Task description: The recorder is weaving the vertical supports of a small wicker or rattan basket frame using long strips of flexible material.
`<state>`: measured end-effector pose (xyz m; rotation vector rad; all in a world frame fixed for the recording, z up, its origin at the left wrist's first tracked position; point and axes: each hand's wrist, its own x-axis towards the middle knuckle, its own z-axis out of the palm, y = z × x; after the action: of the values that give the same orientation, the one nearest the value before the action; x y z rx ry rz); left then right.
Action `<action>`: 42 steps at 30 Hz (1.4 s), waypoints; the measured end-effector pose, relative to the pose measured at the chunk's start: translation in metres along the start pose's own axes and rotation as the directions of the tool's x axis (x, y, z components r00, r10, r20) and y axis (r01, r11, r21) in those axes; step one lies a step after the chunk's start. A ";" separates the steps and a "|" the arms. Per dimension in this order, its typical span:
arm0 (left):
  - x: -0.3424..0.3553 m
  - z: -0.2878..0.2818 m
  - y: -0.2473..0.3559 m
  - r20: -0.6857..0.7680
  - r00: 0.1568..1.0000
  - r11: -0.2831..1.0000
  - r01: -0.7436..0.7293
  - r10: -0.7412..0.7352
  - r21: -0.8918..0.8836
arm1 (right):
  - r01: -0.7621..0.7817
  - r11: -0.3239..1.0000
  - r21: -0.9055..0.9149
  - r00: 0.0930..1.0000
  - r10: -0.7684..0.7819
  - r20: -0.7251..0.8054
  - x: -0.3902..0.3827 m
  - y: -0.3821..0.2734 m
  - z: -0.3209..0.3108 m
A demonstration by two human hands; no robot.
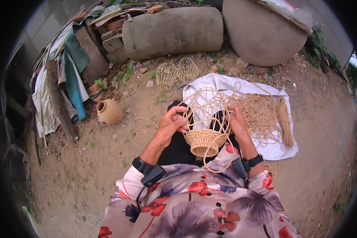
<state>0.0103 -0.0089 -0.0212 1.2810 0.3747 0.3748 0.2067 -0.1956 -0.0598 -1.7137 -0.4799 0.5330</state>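
Note:
A half-woven basket [205, 139] sits over my lap, its lower part tightly covered with tan cord and its upper ribs bare. On its left side my left hand [173, 122] has its fingers bent around the ribs. My right hand [237, 121] closes at the opposite side, where ribs and cord meet; its fingertips are partly hidden. A loose strand of tan cord [223, 171] loops down from the basket toward my shirt. Beyond the ribs lies a white woven sack [210, 81], bearing a tangled heap of cord [258, 115] and a straight bundle of cord [285, 121].
A finished woven vase-shaped basket [110, 111] lies on the dirt at left. Two bare basket frames [166, 74] [187, 70] stand ahead. Behind them are a concrete cylinder [172, 31] and a large rounded grey vessel [263, 33]. Boards and teal cloth [76, 49] lean at far left.

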 end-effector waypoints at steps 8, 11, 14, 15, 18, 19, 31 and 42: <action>-0.031 -0.161 -0.036 -0.494 0.852 0.931 0.018 0.177 0.365 | 0.080 0.993 -0.087 0.996 -0.083 -0.021 0.015 0.017 -0.002; -0.066 -0.232 -0.045 -0.538 0.769 0.594 0.264 0.346 0.760 | -0.011 0.999 0.048 1.000 0.011 -0.015 0.012 0.012 -0.001; -0.083 -0.266 -0.048 -0.480 0.702 0.096 0.511 0.526 0.854 | -0.015 1.000 -0.019 1.000 0.014 -0.008 0.007 0.002 0.002; -0.075 -0.246 -0.044 -0.401 0.751 0.114 0.405 0.524 0.907 | -0.010 0.999 -0.046 1.000 0.010 -0.010 0.007 0.001 0.002; -0.048 -0.134 -0.019 -0.178 0.878 0.294 0.046 0.444 0.955 | -0.030 0.999 -0.018 1.000 0.030 -0.009 0.003 -0.003 0.003; -0.044 -0.088 -0.006 -0.179 0.935 0.472 0.014 0.307 0.881 | -0.025 1.000 -0.004 1.000 0.025 -0.012 0.003 -0.003 0.002; -0.045 -0.078 -0.013 -0.001 1.000 0.667 0.003 -0.003 0.745 | 0.078 0.995 -0.061 0.995 -0.082 -0.055 0.012 0.016 -0.001; -0.056 -0.009 0.009 -0.104 0.984 0.930 0.169 -0.142 0.327 | 0.105 0.977 0.186 0.993 -0.092 -0.079 0.002 0.042 -0.026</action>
<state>-0.0437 -0.0249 -0.0116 1.5595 0.6242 0.2322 0.2248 -0.2236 -0.0967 -1.5126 -0.4464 0.4316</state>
